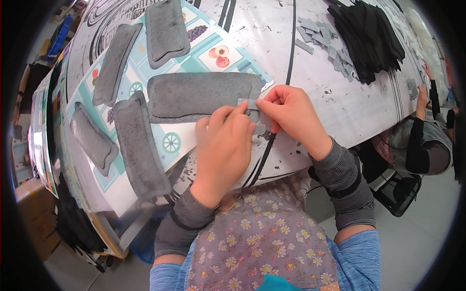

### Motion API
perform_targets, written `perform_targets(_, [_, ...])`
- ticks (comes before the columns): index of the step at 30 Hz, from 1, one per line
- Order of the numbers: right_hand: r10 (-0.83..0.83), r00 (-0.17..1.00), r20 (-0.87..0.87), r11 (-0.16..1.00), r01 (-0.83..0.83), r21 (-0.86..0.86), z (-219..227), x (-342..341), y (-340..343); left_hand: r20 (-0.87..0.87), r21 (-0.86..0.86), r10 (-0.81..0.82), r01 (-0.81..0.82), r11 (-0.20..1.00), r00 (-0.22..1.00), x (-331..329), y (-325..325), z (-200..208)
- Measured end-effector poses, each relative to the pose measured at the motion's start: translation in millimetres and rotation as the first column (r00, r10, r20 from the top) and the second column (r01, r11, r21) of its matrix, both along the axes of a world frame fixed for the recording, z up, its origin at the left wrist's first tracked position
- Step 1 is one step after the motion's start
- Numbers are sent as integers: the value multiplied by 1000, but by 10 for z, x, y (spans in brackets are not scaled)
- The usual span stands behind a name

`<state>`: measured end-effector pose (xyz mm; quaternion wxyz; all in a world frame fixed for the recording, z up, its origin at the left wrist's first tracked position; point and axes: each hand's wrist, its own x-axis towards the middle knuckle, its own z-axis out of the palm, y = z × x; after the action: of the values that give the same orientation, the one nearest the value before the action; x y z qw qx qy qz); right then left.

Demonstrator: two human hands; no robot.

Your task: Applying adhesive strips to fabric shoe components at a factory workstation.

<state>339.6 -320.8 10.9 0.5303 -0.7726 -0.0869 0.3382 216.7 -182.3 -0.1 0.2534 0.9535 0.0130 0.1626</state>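
Observation:
A grey plush pad (201,92) with a stitched edge lies lengthwise in front of me. At its right end is a small grey fabric strip (249,103). My right hand (294,115) pinches the strip's right end between thumb and forefinger. From the other side, my left hand (224,140) is closed with bent fingers, its forefinger tip pressing the strip's left end against the pad. By the left thumb a second small grey piece (259,129) sticks out; whether the thumb grips it is hidden.
More grey plush pads (141,145) lie to the left on a printed sheet (171,143) with fruit pictures. Several loose grey strips (323,39) are scattered at the far right, beside a heap of black fabric strips (369,39). Another person (417,140) sits beyond the table's right edge.

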Motion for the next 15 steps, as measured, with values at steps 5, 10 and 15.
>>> perform_targets(5, [36,994,99,997,-29,-68,52,-23,73,15,61,9,-10,998,1000,-7,10,-26])
perform_targets(10, [94,990,108,988,-80,-133,41,-18,98,67,104,19,-26,994,998,-19,-12,-96])
perform_targets(15, [77,977,199,985,-43,-170,28,-72,121,173,65,34,-46,997,984,-161,-6,2])
